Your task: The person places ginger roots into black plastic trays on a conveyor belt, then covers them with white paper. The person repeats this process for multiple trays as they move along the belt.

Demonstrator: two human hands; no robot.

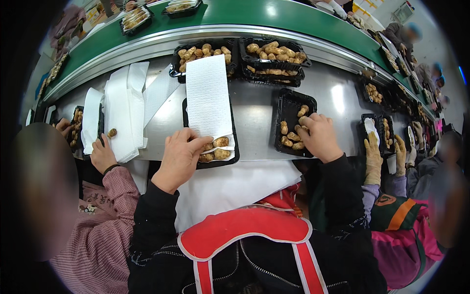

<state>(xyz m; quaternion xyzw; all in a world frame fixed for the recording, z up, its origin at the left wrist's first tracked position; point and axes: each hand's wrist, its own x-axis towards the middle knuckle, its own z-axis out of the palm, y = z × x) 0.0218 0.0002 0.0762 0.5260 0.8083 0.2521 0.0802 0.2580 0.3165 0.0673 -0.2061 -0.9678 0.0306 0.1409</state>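
Directly before me, a black tray (237, 147) holds a long white paper towel (208, 93) that reaches past its far end. Several stubby brown-and-cream mushrooms (222, 141) lie in rows on paper at its near end. My left hand (180, 156) is over the tray's left side, fingers curled and thumb against a mushroom at the paper's edge. To the right stands another black tray (293, 100) with several loose mushrooms (286, 141) in it. My right hand (320, 136) reaches over its right wall, its fingers bent round a mushroom (304, 125), partly hidden by them.
Filled mushroom trays (274, 51), some stacked, stand at the back of the steel table (254, 117). Beyond runs a green conveyor belt (235, 13) carrying wrapped trays. White paper sheets (117, 108) lie left. Co-workers' hands (103, 156) and gloved hands (373, 159) flank me.
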